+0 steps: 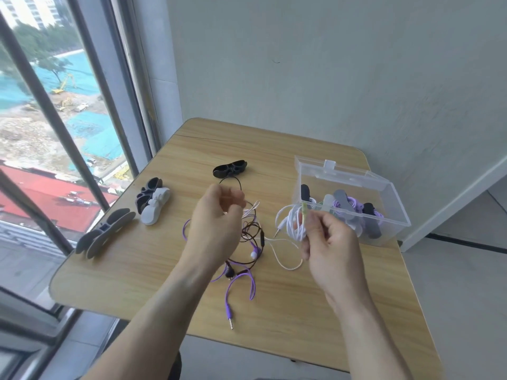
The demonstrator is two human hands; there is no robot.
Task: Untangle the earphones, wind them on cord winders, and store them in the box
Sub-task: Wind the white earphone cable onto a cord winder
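Box half done: your right hand [326, 242] pinches the part-wound white earphone cord [292, 223] w/ a winder, left hand [216, 223] prob. pinches its far end, and the purple-and-brown earphone tangle [247, 259] plus spare winders on the bench [137, 270] wait, some wound sets already in the clear plastic box [384, 215].

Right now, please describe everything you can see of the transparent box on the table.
The clear plastic box stands at the table's far right edge, near the wall. Its hinged lid is open, tilted back, with a small latch tab on top. Inside lie several wound earphones on winders: purple cords, with grey, black and whitish winders. The right hand, gripping a coil of white cord, is just in front of it; contact is unclear.
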